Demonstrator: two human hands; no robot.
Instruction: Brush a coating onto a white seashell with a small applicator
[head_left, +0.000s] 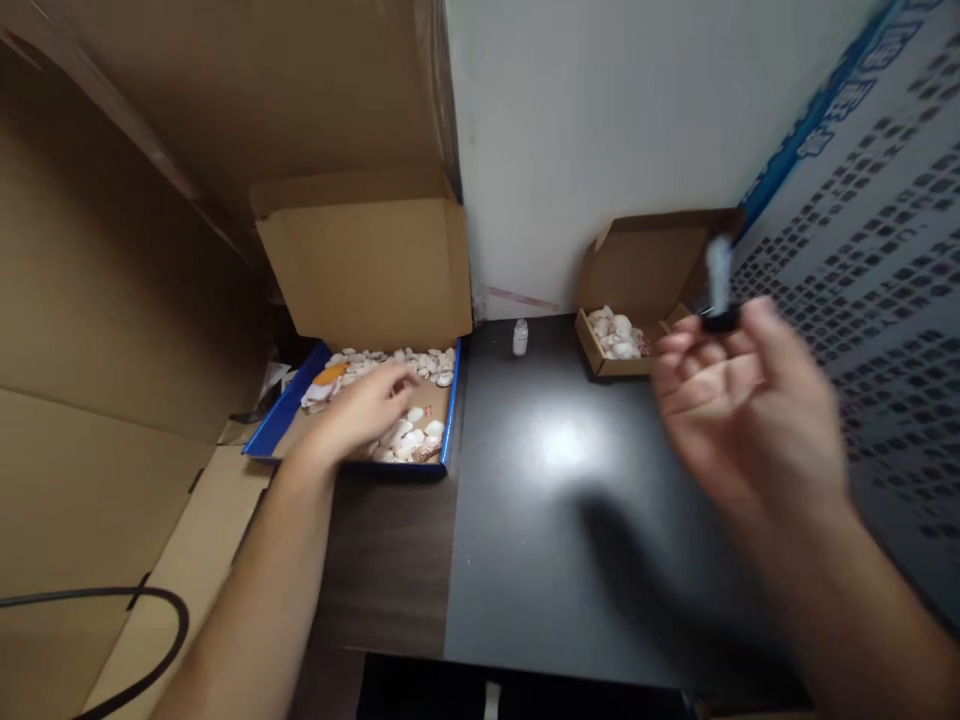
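My left hand (379, 397) reaches over a blue-edged cardboard box (451, 425) of seashells. Its fingers are loosely bent and somewhat apart, with no shell visible in them. White shells (409, 440) lie just below the hand, and more shells (431, 363) lie along the back of the box. An orange shell (331, 374) is at the left. Raised on the right, palm up, my right hand (750, 400) pinches a small black-ended object with a whitish, clear upper part (719, 275) between thumb and fingers. Motion blurs this object, so its kind is unclear.
A small white-labelled bottle (520, 338) stands near the back wall. Behind my right hand, an open cardboard box (600, 362) holds larger pale shells (619, 333). Cardboard walls (112, 250) enclose the left, and a patterned panel (892, 250) borders the right. A black cable (176, 610) curves at lower left.
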